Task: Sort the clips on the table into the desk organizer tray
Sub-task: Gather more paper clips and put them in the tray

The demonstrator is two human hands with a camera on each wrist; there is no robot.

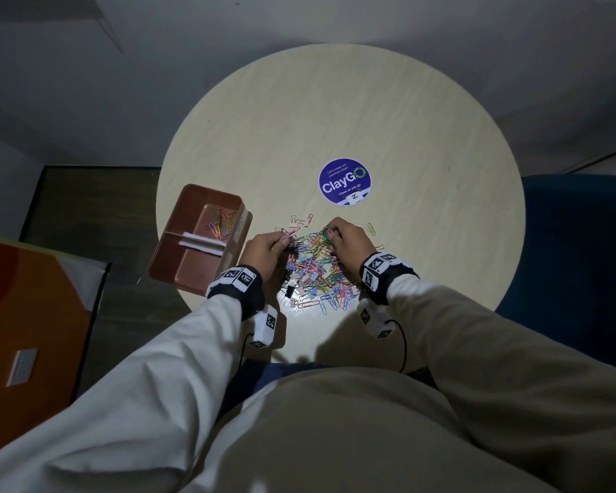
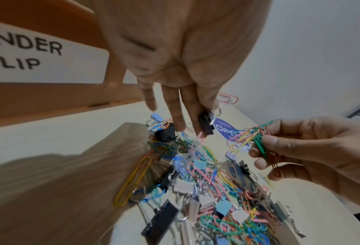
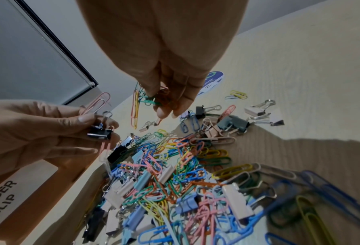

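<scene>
A heap of coloured paper clips and binder clips [image 1: 317, 268] lies on the round table's near side. My left hand [image 1: 269, 245] hovers over the heap's left edge and pinches a black binder clip [image 3: 100, 132] together with a pink paper clip [image 3: 97, 102]. My right hand [image 1: 345, 240] is above the heap's right part and grips a bunch of paper clips [image 2: 256, 137], green, yellow and orange, also seen as a bunch [image 3: 152, 97] in the right wrist view. The brown organizer tray [image 1: 178, 222] stands left of the heap, with several paper clips [image 1: 221, 222] in its far compartment.
A round blue ClayGo sticker [image 1: 345, 182] sits beyond the heap. A tray label reading BINDER CLIP [image 2: 28, 54] faces the heap. The tray overhangs the table's left edge [image 1: 160, 208]. A blue chair [image 1: 580, 250] stands at the right. Loose clips [image 1: 301, 220] lie scattered past the heap.
</scene>
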